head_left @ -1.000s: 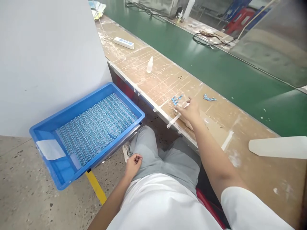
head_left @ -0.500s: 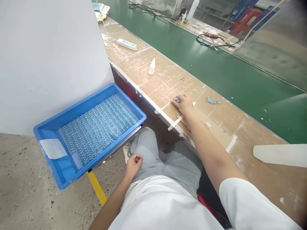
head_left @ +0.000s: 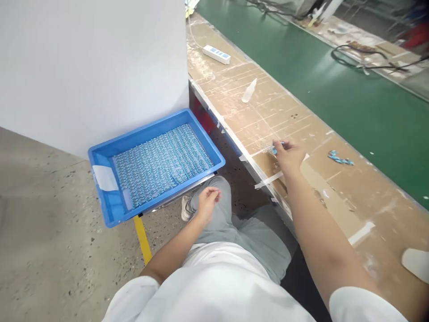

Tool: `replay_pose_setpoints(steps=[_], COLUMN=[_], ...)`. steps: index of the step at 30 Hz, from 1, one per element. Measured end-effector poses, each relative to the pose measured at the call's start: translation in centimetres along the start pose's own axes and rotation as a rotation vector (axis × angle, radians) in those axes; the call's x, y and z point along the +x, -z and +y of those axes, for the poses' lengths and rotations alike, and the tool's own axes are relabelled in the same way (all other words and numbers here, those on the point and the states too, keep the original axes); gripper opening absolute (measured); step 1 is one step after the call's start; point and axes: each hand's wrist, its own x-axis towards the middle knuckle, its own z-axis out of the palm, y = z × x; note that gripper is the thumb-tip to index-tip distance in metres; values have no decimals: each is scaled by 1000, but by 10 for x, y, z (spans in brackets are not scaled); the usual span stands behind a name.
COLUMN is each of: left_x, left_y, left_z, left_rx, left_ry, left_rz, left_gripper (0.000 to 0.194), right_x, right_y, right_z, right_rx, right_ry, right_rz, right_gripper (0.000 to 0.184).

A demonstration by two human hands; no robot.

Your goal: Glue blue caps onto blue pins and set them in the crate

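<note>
In the head view my right hand (head_left: pixel 288 155) is over the workbench, its thumb and fingertips closed on a small blue piece (head_left: pixel 275 151). The piece is mostly covered by the fingers, so its kind does not show. A short pile of similar blue pieces (head_left: pixel 340 158) lies on the bench to the right of that hand. My left hand (head_left: pixel 208 200) is raised just above my thigh with its fingers curled together; what they hold, if anything, is hidden. Left of my legs, a blue tray (head_left: pixel 100 154) contains many small blue pieces (head_left: pixel 164 161) in close rows.
On the brown workbench (head_left: pixel 231 112) stand a white squeeze bottle (head_left: pixel 249 91) and a power strip (head_left: pixel 216 54). Tape strips (head_left: pixel 362 233) cross its surface. Behind it runs a green belt (head_left: pixel 301 67) with black cables (head_left: pixel 362 56) beyond. A pale partition (head_left: pixel 94 67) rises behind the tray.
My left hand has lifted a little off the thigh. My right hand has drawn the blue piece up from the bench surface. The whole view has turned, shifting the bench rightward.
</note>
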Motion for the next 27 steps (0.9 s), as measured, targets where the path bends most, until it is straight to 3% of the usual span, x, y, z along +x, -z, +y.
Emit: replay_pose_setpoints(steps=[3,6,8,10,12,16,23,27], left_x=[19,27,24,17,8,-5,-23,-44], left_y=[-53,-96,-113,-122,-124,-118,-94,-67], left_z=[9,23,32,37,39,37,53,61], left_rx=[-144,-289,-501,-635,-694,-803,-913,-943], left_ry=[-17,9,108,174,191,167,16,-57], left_rz=[-13,-50,-100,-141,-160,-149,42,121], left_gripper=[20,23,29,35,40,40,35,33], right_x=[-15,-49,-81,-114,-141,-164,-176,-197], right_y=[-4,-4,-2,0,1,-1,-13,-21], right_z=[-19,-44,-59,-70,-75,-81,-99,-111], right_rx=[169,259,264,197,131,61,5,87], right_ry=[-85,-95,-53,79,292,659,901,884], right_rz=[46,-3,-107,-312,-434,-438,-462,-595], right_gripper=[39,39,34,28,22,15,13,13])
